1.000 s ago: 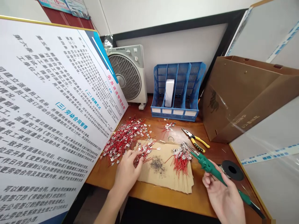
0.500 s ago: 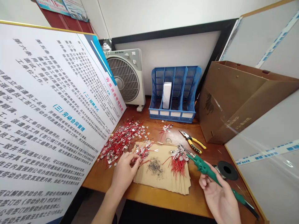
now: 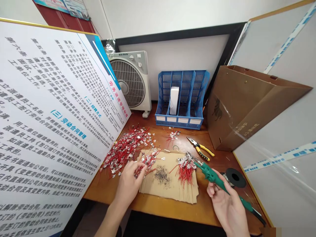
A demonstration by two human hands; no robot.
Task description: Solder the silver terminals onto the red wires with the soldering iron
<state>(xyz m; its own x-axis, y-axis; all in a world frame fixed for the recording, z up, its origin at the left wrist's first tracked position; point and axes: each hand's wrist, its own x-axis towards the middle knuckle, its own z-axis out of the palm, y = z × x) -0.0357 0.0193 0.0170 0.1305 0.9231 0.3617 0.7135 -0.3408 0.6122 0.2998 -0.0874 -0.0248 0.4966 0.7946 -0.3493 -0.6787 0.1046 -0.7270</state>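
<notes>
My right hand is wrapped round a green soldering iron. Its metal tip reaches over a bundle of red wires with silver metal tabs on the right of the cardboard; whether it touches them I cannot tell. My left hand has its thumb and fingers pinched together at a smaller group of the same tabbed wires on the cardboard's left. What lies between those fingertips is hidden. Dark burn specks mark the cardboard between the two groups.
A large heap of red tabbed wires lies at the left, a few more behind the cardboard. Yellow-handled pliers and a black spool lie right. Behind stand a fan, blue file rack and brown bag.
The whole view has shifted slightly, so things sit a little further left. Both hands keep nearly the same places, the left still pinched at the wires and the right still holding the soldering iron.
</notes>
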